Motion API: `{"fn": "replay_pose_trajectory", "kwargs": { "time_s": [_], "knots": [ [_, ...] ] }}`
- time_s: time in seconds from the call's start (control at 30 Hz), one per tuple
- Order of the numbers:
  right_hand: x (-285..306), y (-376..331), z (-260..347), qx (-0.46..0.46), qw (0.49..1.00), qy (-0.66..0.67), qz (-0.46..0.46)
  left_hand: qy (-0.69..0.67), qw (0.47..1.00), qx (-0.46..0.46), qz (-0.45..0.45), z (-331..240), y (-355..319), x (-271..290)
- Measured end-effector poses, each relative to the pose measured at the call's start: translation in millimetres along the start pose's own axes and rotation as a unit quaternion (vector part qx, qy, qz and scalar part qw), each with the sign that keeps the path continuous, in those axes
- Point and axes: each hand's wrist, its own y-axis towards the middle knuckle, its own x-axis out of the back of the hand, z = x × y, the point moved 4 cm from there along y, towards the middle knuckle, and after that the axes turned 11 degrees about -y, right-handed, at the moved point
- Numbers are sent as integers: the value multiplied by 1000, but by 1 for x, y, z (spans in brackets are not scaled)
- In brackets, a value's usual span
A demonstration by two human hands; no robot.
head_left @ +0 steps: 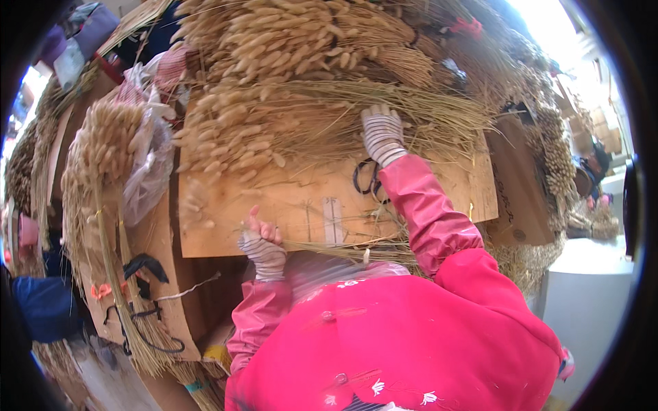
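Observation:
My left hand (262,246), in a striped glove with bare fingertips, is closed near the front edge of the wooden board. Thin dried grass stems (322,248) run rightward from it, and a few fluffy heads (195,205) blur to its left. My right hand (382,133), in a matching glove, reaches across the board, its fingers stretched over the stems of a loose pile of dried bunny-tail grass (236,133). That pile has its heads toward the left and its stems toward the right. A dark cord loop (362,177) lies just below my right wrist.
The wooden board (288,205) rests on cardboard boxes. Thick bundles of bunny-tail grass (288,41) are stacked at its far side. Another tied bundle (103,151) leans at the left beside a clear plastic bag (149,164). A brown carton (517,185) stands at the right.

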Motion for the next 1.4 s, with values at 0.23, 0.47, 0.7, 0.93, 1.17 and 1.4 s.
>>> {"fn": "replay_pose_trajectory", "kwargs": {
  "time_s": [0.23,0.47,0.7,0.93,1.17,1.4],
  "knots": [
    [-5,1,-13,-37,998,31,48,2,1000,-3,0,1,-1,-1],
    [-10,12,-15,24,995,-36,92,-4,1000,0,-28,0,-3,-7],
    [28,18,-32,-8,996,-57,61,17,999,-4,-41,1,-6,-9],
    [46,33,-35,-169,980,-27,102,14,1000,-6,-19,1,-5,-10],
    [43,26,-44,11,990,94,105,35,999,-22,-36,0,-8,-14],
    [32,20,-27,-8,944,-41,327,28,999,-21,-38,1,-6,-13]
  ]
}}
